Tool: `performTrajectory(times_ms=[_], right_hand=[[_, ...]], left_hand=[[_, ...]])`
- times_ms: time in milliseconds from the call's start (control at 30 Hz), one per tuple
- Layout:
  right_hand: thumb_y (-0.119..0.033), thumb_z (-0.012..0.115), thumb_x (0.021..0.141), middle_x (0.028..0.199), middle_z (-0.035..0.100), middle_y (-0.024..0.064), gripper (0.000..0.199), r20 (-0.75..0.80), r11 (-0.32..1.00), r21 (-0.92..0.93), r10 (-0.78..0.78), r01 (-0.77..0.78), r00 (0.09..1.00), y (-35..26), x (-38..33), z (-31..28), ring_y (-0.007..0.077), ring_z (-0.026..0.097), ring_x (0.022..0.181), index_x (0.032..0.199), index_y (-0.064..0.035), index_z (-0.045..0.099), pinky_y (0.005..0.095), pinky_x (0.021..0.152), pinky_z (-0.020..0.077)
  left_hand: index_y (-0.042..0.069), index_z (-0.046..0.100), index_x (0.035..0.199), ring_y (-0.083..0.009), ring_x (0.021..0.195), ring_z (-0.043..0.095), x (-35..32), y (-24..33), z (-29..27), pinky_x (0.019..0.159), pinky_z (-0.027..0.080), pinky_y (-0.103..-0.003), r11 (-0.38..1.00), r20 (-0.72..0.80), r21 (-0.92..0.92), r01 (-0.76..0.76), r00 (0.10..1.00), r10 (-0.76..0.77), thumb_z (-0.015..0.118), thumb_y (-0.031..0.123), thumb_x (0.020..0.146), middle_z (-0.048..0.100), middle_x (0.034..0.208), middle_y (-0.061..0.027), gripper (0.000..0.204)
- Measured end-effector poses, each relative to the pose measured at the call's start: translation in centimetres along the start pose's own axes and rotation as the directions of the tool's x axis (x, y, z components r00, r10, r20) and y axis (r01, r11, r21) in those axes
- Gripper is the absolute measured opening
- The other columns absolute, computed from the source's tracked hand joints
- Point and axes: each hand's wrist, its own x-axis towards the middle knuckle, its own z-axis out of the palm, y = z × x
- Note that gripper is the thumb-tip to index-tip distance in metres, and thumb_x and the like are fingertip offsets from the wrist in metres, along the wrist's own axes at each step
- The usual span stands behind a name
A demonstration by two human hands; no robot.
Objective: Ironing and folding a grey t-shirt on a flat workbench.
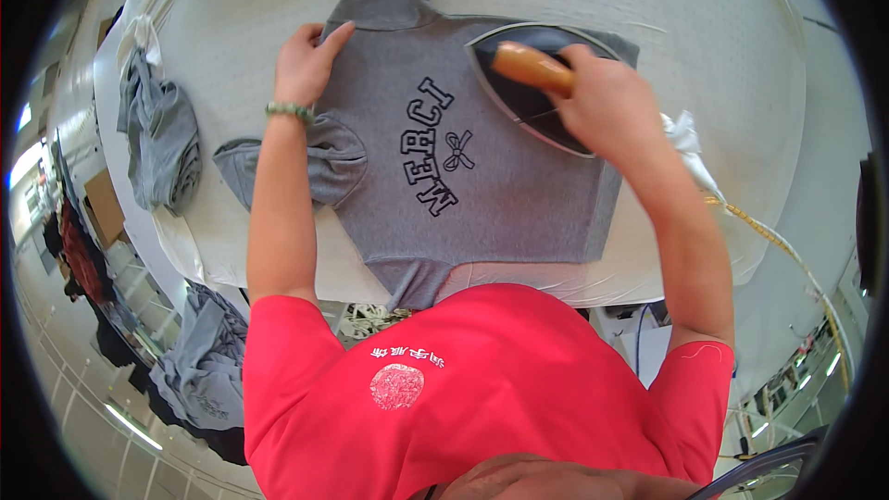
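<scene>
Right hand (602,97) with fingers wrapped shut around wooden handle of iron (537,93) on far right part of grey sweatshirt (491,194), left hand (306,60) flat, fingers open, pinning far left shoulder on counter (231,0).

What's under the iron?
The iron sits on the grey sweatshirt, right hand on its wooden handle. The fabric directly beneath its soleplate is covered.

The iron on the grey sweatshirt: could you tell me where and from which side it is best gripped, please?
By the wooden handle along the top of the iron, from above and the person's right. The handle stands clear of the sole, and the right hand wraps its near end that way.
</scene>
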Motion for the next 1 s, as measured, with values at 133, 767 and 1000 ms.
performTrajectory(times_ms=[133, 767, 1000], right_hand=[[-0.025, 0.069, 0.091, 0.094, 0.075, 0.0226, 0.030, 0.150, 0.993, 0.014, -0.115, 0.114, 0.982, -7.8, 3.0, 2.2, 0.0419, 0.072, 0.090, 0.109, -0.0013, 0.064, 0.0530, 0.080, 0.0569], [-0.034, 0.072, 0.094, 0.080, 0.072, 0.0178, 0.036, 0.199, 0.765, 0.289, 0.540, -0.575, 0.818, 12.1, -7.4, -1.1, 0.0325, 0.071, 0.074, 0.103, 0.0006, 0.070, 0.0435, 0.069, 0.0537], [-0.029, 0.072, 0.092, 0.098, 0.074, 0.0240, 0.041, 0.021, 0.985, 0.092, 0.143, -0.144, 0.990, 15.9, -23.0, 5.4, 0.0470, 0.069, 0.092, 0.123, -0.0025, 0.065, 0.0502, 0.079, 0.0557]], left_hand=[[-0.002, 0.074, 0.103, -0.0254, 0.087, 0.070, 1.7, -1.2, 0.0, 0.080, 0.054, -0.037, 0.997, -0.010, -0.020, -0.081, 0.997, 0.081, 0.078, 0.039, 0.091, 0.073, 0.089, -0.0116, 0.043], [-0.001, 0.064, 0.128, -0.0214, 0.109, 0.064, -30.6, -9.7, 5.0, 0.098, 0.051, -0.036, 0.888, -0.504, -0.454, 0.075, 0.800, -0.325, 0.071, 0.013, 0.099, 0.065, 0.123, -0.0121, 0.033], [-0.009, 0.068, 0.111, -0.0293, 0.106, 0.066, -38.0, 5.7, 2.8, 0.099, 0.052, -0.041, 0.251, 0.233, -0.954, 0.162, 0.930, 0.283, 0.052, 0.033, 0.108, 0.066, 0.117, -0.0217, 0.045]])
